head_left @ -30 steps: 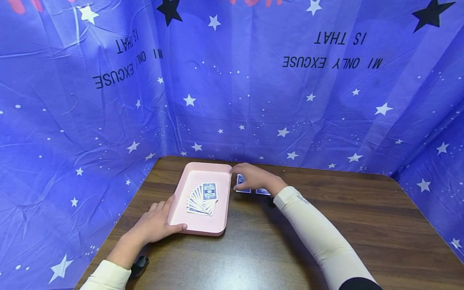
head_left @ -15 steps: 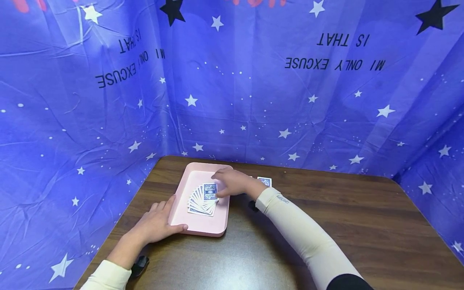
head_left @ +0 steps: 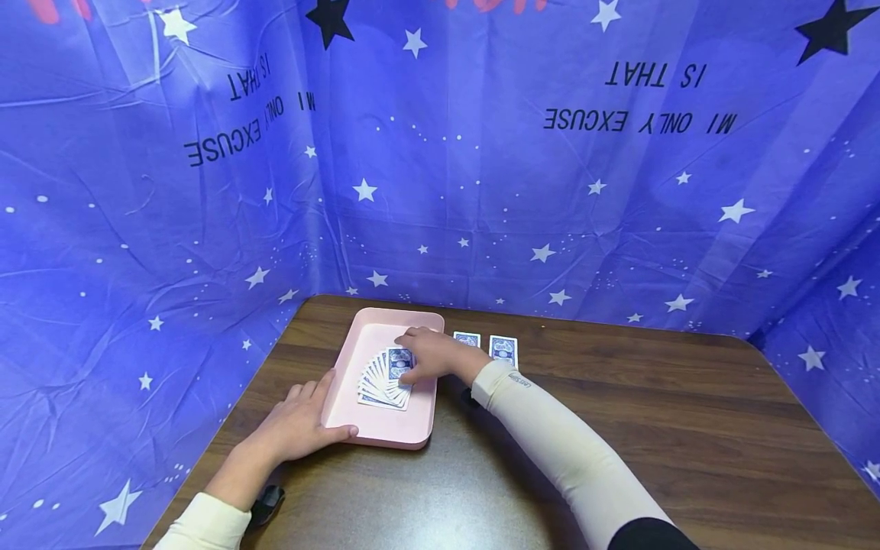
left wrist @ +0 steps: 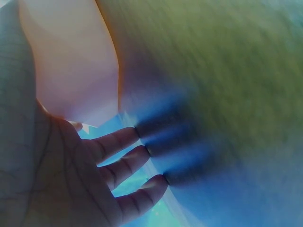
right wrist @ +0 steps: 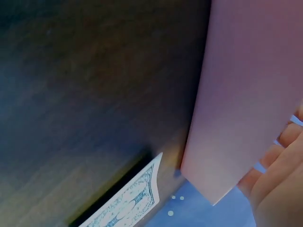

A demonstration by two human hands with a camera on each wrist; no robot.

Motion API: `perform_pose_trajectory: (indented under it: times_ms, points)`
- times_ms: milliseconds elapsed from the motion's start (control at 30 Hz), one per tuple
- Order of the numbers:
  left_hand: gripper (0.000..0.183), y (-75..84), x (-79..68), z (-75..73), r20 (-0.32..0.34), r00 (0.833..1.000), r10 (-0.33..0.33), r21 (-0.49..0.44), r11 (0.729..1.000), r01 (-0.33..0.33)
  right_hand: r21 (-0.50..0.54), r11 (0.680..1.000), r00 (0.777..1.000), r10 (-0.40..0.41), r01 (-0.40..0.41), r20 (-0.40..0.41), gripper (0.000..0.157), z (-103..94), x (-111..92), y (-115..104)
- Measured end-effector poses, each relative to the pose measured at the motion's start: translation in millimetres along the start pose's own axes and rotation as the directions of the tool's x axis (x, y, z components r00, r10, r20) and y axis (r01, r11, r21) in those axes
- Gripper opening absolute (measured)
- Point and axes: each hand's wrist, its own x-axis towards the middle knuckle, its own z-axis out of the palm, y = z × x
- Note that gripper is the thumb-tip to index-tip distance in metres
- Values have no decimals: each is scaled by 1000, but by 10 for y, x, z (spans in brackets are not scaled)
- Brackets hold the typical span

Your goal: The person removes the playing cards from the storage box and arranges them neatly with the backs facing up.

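Observation:
A fan of blue-backed playing cards [head_left: 380,384] lies in a pink tray [head_left: 381,428]. Over its top card [head_left: 397,363] is my right hand [head_left: 435,355], thumb at the card's near edge and fingers towards its far end. Whether they pinch it cannot be seen; in the right wrist view the fingertips are hidden behind the tray wall [right wrist: 236,118]. My left hand [head_left: 296,420] rests against the tray's left side with its thumb on the near rim. Its fingers [left wrist: 135,203] are extended beside the tray in the left wrist view.
Right of the tray, blue-backed cards lie face down on the wooden table [head_left: 619,405]: one nearer card [head_left: 467,338] and one further right [head_left: 504,348], both partly covered by my right arm. A blue star-patterned curtain [head_left: 481,191] hangs behind the table and at both sides.
My right hand has moved left from the card on the table to the fan in the tray, uncovering part of the table cards. My left hand stays on the tray.

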Motion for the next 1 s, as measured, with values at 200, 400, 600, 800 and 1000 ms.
perform_pose_trajectory:
  times_ms: [200, 400, 600, 800, 1000]
  points:
    - [117, -2, 3, 6, -4, 1000, 3, 5, 1000, -3, 3, 1000, 1000, 10, -10, 12, 78, 30, 11, -3]
    - [117, -4, 4, 7, -10, 1000, 4, -4, 1000, -4, 3, 999, 999, 42, -42, 32, 79, 69, 27, 9]
    - [117, -5, 1, 12, -12, 1000, 9, -1, 1000, -9, -14, 999, 998, 49, -48, 41, 79, 90, 32, 15]
    - [116, 2, 3, 20, -7, 1000, 7, 1, 1000, -7, -32, 997, 997, 66, -64, 42, 80, 96, 26, 18]
    - [116, 3, 6, 14, -1, 1000, 3, -1, 1000, -3, -38, 997, 997, 69, -67, 30, 79, 109, 24, 24]
